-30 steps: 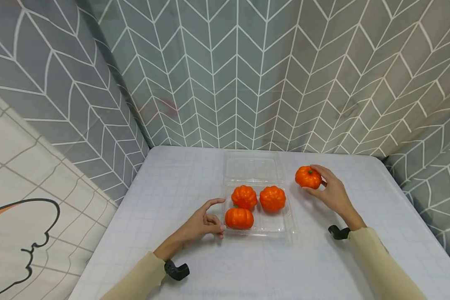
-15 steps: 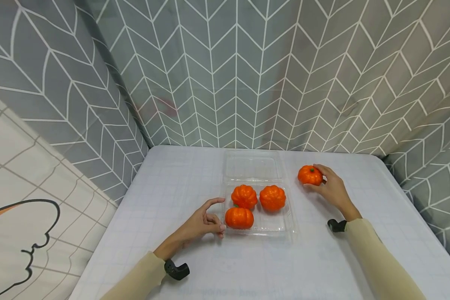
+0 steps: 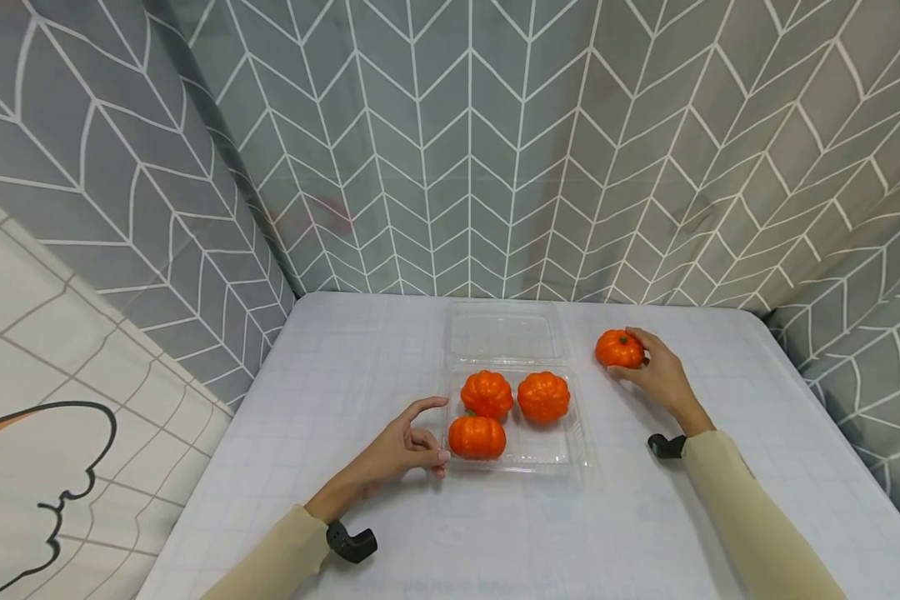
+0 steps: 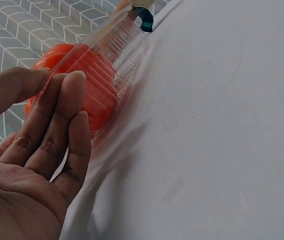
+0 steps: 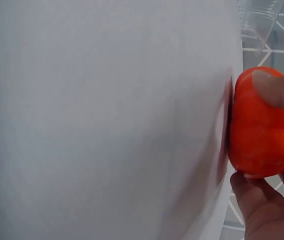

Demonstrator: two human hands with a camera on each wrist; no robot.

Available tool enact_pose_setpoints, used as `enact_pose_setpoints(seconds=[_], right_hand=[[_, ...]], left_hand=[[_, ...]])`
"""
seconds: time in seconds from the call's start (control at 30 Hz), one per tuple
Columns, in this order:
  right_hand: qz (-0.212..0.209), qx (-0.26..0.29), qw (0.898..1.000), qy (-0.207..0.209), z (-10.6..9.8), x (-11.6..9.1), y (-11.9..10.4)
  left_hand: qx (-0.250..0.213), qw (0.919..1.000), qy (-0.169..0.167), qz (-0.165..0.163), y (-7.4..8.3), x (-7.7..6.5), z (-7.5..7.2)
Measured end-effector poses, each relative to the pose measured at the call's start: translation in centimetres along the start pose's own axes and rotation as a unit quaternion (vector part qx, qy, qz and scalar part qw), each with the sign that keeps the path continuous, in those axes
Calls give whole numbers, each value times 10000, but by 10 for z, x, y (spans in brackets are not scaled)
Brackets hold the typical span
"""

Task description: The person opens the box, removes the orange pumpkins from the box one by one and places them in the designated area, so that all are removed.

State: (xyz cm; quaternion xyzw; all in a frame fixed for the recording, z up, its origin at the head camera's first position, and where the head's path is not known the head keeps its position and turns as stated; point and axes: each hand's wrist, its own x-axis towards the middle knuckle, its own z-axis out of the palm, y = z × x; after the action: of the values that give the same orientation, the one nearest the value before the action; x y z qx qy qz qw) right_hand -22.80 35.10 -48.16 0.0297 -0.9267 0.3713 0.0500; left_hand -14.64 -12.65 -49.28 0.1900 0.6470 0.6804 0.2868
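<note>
A clear plastic clamshell box [image 3: 543,450] lies with its lid folded back, holding a pumpkin at back left [image 3: 486,393], another at back right [image 3: 543,397] and one at front left [image 3: 477,437]. My left hand [image 3: 393,458] pinches the box's left rim between thumb and fingers; in the left wrist view that rim [image 4: 113,55] runs between them. To the right of the box, my right hand [image 3: 662,377] grips a small orange pumpkin [image 3: 617,348] with a green stem. The right wrist view puts this pumpkin [image 5: 262,142] right at the table surface; whether it touches is unclear.
The lid [image 3: 504,331] extends toward the table's back edge. A white cloth covers the table [image 3: 525,542]. Grey chevron curtains [image 3: 495,150] hang behind and at the sides. Each wrist wears a black camera band, such as the left one [image 3: 352,543].
My right hand has shifted slightly to the right and away from the box with its pumpkin, then stayed nearly still. The left hand keeps its place on the rim.
</note>
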Motion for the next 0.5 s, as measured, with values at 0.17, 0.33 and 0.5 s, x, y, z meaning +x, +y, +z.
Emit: enact_pose_setpoints(seconds=[0.17,0.33,0.5], right_hand=[[144,-46,9998,-131,0,1,-2],[205,-86,9996,-199,-2,2,-4],[154,-117,9995,-268,-3,1,-7]], left_hand=[[-22,10000,-2,7,0,0,0],[12,10000,11,16,-1,0,-1],[-17,10000,-1,16,-1,1,-1]])
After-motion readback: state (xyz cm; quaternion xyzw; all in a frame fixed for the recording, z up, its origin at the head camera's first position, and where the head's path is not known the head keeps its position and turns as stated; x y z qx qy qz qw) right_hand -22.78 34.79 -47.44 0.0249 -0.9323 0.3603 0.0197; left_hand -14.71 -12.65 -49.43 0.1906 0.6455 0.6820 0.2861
